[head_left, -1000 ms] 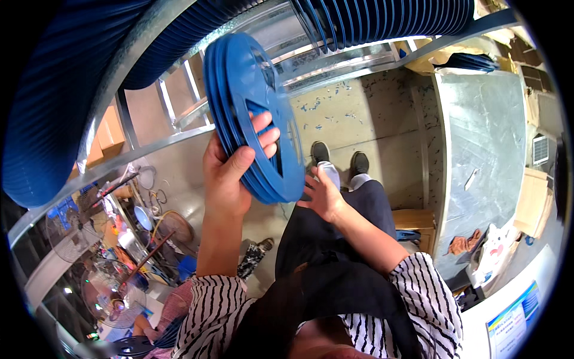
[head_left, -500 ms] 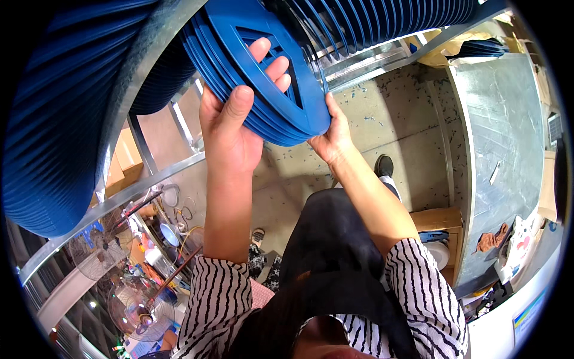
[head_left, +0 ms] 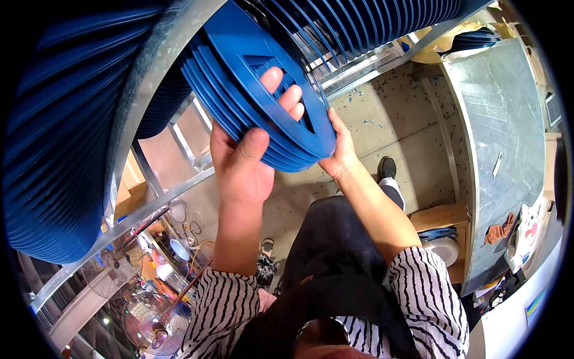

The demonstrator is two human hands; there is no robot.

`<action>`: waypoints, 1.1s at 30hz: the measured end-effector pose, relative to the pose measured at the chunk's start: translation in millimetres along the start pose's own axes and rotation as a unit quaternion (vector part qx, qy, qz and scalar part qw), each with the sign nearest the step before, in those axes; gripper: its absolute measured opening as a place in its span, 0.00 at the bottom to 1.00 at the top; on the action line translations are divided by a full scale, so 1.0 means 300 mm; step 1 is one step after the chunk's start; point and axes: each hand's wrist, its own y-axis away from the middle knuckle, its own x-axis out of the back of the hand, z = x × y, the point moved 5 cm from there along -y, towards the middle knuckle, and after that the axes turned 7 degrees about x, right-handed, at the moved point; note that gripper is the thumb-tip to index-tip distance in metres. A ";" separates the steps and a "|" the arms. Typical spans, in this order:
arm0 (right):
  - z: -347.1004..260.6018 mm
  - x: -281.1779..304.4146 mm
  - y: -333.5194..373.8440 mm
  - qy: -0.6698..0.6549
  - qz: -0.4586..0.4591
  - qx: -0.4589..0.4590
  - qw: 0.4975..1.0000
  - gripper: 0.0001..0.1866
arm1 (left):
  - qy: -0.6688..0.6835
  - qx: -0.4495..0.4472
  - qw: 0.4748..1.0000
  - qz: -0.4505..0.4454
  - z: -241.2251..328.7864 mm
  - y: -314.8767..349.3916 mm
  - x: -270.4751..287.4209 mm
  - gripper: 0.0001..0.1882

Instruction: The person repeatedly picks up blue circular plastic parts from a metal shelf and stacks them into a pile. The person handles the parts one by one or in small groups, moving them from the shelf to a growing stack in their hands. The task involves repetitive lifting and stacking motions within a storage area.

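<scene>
Several flat blue plastic rings with openings in the middle are stacked together between my hands. My left hand grips the stack at its near left rim, the thumb outside and several fingertips poking through the opening. My right hand is closed round the right edge, its fingers partly hidden beneath the stack. Just beyond is a row of similar blue rings, set upright side by side along a metal rack. The far end of the stack runs up to the picture's top edge.
A big ribbed mass of blue rings fills the left behind a metal frame bar. To the right stands a grey-topped table with a brown cloth on it. Fans and clutter lie lower left. Blue scraps dot the floor.
The stack and both hands appear somewhat lower and slightly further right in the picture, and the surroundings have shifted with a turn of the view. Both hands keep their hold.
</scene>
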 end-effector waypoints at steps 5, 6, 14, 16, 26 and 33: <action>-0.038 0.002 -0.031 0.007 0.009 0.027 1.000 0.29 | -0.007 0.005 1.000 0.002 -0.028 -0.052 -0.004 0.34; -0.047 -0.007 -0.047 0.008 0.007 0.028 1.000 0.29 | -0.009 0.002 1.000 0.001 -0.030 -0.067 0.001 0.33; -0.105 -0.087 -0.243 -0.053 -0.071 0.118 0.989 0.43 | -0.021 -0.014 0.998 -0.062 0.008 -0.293 0.069 0.25; -0.082 0.033 -0.222 -0.021 0.144 0.129 0.981 0.42 | -0.116 0.017 0.991 0.063 -0.017 -0.334 0.179 0.29; 0.075 0.505 0.111 0.095 0.181 0.010 0.979 0.24 | -0.060 0.106 0.983 0.134 -0.141 -0.353 0.197 0.35; -0.008 0.587 0.183 0.127 0.200 0.029 0.971 0.28 | -0.130 0.140 0.978 0.083 -0.143 -0.358 0.212 0.38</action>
